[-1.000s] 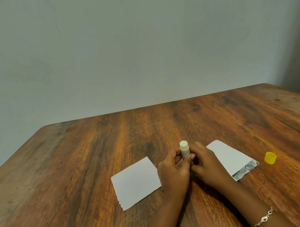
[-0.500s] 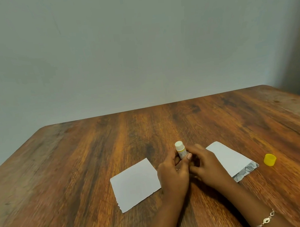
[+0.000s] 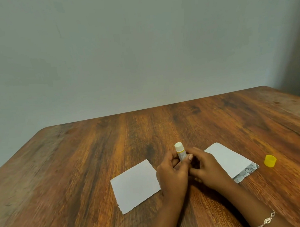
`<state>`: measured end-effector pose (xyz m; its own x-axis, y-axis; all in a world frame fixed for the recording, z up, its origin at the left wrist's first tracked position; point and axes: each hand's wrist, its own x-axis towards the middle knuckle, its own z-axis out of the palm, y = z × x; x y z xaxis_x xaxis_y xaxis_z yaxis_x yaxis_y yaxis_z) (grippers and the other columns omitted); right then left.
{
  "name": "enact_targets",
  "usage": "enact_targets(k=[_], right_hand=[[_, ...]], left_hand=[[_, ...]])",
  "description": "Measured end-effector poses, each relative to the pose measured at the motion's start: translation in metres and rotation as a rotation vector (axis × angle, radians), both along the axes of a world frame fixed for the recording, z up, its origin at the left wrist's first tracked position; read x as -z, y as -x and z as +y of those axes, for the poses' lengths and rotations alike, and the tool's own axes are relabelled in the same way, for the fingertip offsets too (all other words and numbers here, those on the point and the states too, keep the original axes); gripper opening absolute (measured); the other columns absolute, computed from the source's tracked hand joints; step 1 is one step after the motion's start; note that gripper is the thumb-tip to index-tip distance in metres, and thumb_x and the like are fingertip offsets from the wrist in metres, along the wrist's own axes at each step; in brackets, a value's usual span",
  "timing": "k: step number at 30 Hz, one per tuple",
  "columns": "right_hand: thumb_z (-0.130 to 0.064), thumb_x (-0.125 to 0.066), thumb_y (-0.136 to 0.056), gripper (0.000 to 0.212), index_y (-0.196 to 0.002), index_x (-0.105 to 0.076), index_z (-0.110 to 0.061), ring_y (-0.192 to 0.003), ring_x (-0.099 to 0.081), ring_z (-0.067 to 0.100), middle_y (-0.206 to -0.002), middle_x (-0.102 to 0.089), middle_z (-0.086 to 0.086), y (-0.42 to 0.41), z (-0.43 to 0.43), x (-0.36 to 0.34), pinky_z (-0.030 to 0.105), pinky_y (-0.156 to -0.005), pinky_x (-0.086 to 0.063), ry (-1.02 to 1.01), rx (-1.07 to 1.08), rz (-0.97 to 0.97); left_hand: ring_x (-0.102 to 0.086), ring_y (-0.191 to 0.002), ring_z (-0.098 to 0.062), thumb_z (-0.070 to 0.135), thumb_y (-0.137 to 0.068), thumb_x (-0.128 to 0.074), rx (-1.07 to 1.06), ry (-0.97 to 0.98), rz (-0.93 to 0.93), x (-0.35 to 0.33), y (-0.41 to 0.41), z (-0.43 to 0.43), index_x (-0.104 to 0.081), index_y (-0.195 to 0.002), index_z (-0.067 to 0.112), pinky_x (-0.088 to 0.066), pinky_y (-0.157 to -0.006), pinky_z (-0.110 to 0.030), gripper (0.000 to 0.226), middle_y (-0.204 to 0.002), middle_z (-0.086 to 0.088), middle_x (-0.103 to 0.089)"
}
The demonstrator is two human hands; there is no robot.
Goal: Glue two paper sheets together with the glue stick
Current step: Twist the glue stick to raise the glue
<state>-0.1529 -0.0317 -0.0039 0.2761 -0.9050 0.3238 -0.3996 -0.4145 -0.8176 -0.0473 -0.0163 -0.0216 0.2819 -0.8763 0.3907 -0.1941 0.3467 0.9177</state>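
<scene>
Two hands are wrapped round the uncapped glue stick (image 3: pixel 180 151), held nearly upright between the left sheet (image 3: pixel 134 186) and the right sheet (image 3: pixel 228 158): left hand (image 3: pixel 172 174) pinching the barrel, right hand (image 3: pixel 209 170) curled at its base, likely so glue gets wound out, yellow cap (image 3: pixel 270 160) parked well aside.

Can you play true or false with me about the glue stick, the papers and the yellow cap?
1. Both the left hand and the right hand hold the glue stick. True.
2. The yellow cap is on the glue stick. False: it sits on the table, right of the papers.
3. The two paper sheets are stacked. False: the left sheet and the right sheet lie apart, with the hands between them.
4. The glue stick's tip points up. True.
</scene>
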Motion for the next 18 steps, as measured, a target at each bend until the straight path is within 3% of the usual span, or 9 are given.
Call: enact_targets(k=[5,7,10,12,15,18], right_hand=[[0.002,-0.058,-0.083,0.042,-0.118,-0.060,-0.020,-0.105,-0.062,0.016,-0.111,-0.068,0.001,0.010,-0.005,-0.001,0.036,-0.089,-0.053,-0.163,-0.096,-0.078],[0.000,-0.057,-0.085,0.042,-0.118,-0.059,-0.025,-0.107,-0.061,0.014,-0.112,-0.067,-0.002,0.010,-0.005,0.000,0.034,-0.090,-0.053,-0.189,-0.130,-0.091],[-0.006,-0.059,-0.085,0.051,-0.113,-0.046,-0.047,-0.104,-0.058,0.002,-0.113,-0.061,-0.013,0.005,-0.002,0.002,0.011,-0.082,-0.048,-0.114,-0.094,0.007],[-0.007,-0.061,-0.083,0.052,-0.107,-0.044,-0.050,-0.096,-0.057,0.000,-0.106,-0.060,-0.011,0.002,-0.002,0.002,0.006,-0.075,-0.046,-0.037,-0.039,0.075],[-0.001,-0.062,-0.080,0.049,-0.100,-0.055,-0.045,-0.089,-0.059,0.003,-0.096,-0.065,-0.007,0.006,-0.003,-0.002,0.013,-0.073,-0.046,0.003,-0.013,0.051],[0.002,-0.061,-0.080,0.040,-0.107,-0.065,-0.027,-0.098,-0.064,0.011,-0.100,-0.070,-0.004,0.012,-0.002,-0.005,0.033,-0.084,-0.053,-0.133,-0.096,-0.040]], left_hand=[[-0.068,-0.081,0.000,0.023,-0.080,-0.068,0.019,0.017,-0.036,0.001,0.000,-0.001,-0.059,-0.084,0.041,-0.059,-0.072,-0.029,0.020,-0.083,0.020,-0.068],[-0.068,-0.083,-0.001,0.024,-0.079,-0.069,0.003,0.016,-0.046,0.001,0.001,-0.001,-0.059,-0.089,0.038,-0.059,-0.074,-0.028,0.020,-0.086,0.019,-0.067],[-0.068,-0.081,0.002,0.023,-0.078,-0.070,-0.007,0.014,-0.022,0.001,0.000,-0.001,-0.059,-0.087,0.038,-0.058,-0.073,-0.026,0.021,-0.084,0.022,-0.067],[-0.068,-0.080,0.002,0.024,-0.077,-0.071,0.003,0.007,-0.005,0.001,0.000,-0.001,-0.060,-0.087,0.036,-0.058,-0.072,-0.026,0.019,-0.084,0.020,-0.069],[-0.068,-0.081,0.001,0.024,-0.077,-0.071,0.008,0.000,-0.001,0.001,0.001,0.000,-0.063,-0.092,0.028,-0.059,-0.073,-0.029,0.017,-0.087,0.012,-0.071],[-0.067,-0.079,0.002,0.025,-0.080,-0.068,0.014,0.016,-0.029,0.000,0.001,-0.001,-0.059,-0.087,0.036,-0.059,-0.071,-0.029,0.016,-0.082,0.021,-0.067]])
